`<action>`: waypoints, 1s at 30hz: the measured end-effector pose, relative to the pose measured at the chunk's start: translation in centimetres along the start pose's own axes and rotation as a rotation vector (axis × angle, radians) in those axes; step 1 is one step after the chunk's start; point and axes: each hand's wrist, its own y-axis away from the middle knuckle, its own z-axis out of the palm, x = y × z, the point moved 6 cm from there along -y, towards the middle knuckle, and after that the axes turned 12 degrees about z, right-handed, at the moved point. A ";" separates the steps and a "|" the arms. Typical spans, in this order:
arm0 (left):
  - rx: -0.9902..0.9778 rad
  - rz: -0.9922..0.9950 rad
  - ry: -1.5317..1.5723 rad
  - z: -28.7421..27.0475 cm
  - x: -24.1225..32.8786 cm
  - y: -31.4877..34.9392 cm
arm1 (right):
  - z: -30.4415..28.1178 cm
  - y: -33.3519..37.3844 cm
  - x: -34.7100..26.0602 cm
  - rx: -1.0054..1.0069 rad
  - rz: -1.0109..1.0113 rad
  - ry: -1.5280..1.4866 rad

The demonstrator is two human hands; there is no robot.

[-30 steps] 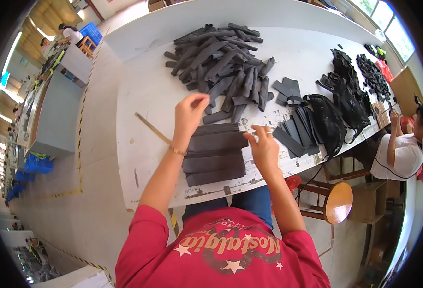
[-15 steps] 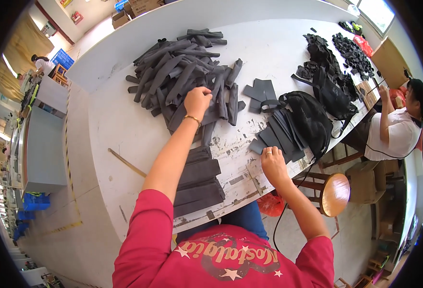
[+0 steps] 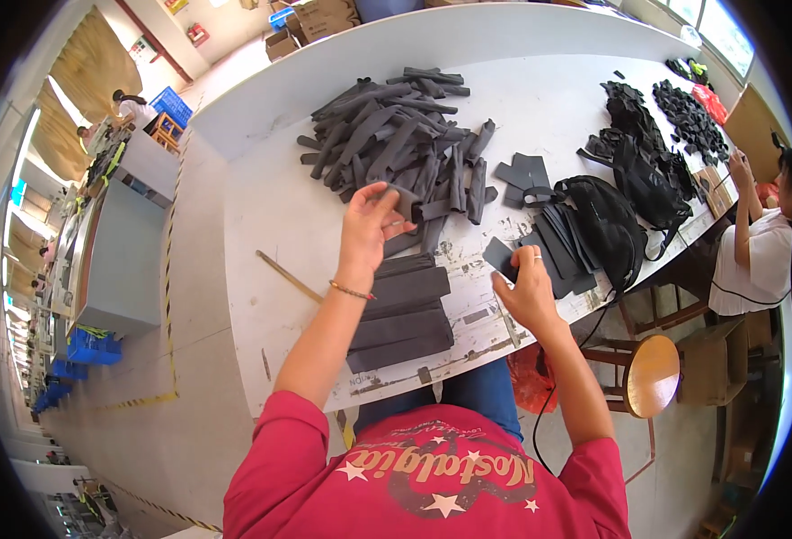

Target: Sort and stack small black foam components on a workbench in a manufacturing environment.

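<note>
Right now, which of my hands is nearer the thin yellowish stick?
Left. Your left hand is right of the stick and farther out; your right hand is much farther right, past the neat stack of dark strips.

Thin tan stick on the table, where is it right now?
In the head view, the thin tan stick lies on the left part of the white table, beside the left forearm and left of the laid-out dark strips.

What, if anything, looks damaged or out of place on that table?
The white tabletop looks worn: dark, chipped-looking patches mark it between the laid-out grey strips and the right hand. Nothing else clearly stands out.
</note>
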 end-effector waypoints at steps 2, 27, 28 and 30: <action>0.086 0.099 -0.066 -0.2 0.4 1.9 | -0.3 0.8 -2.3 0.009 -0.033 -0.085; -0.072 -0.118 0.334 3.8 1.5 8.7 | -3.7 4.7 -10.5 0.391 -0.376 -0.081; -0.074 -0.116 0.336 3.9 1.6 8.8 | -3.8 4.8 -10.7 0.426 -0.406 -0.045; -0.074 -0.070 0.308 4.3 2.1 9.2 | -3.9 4.8 -11.0 0.463 -0.440 -0.008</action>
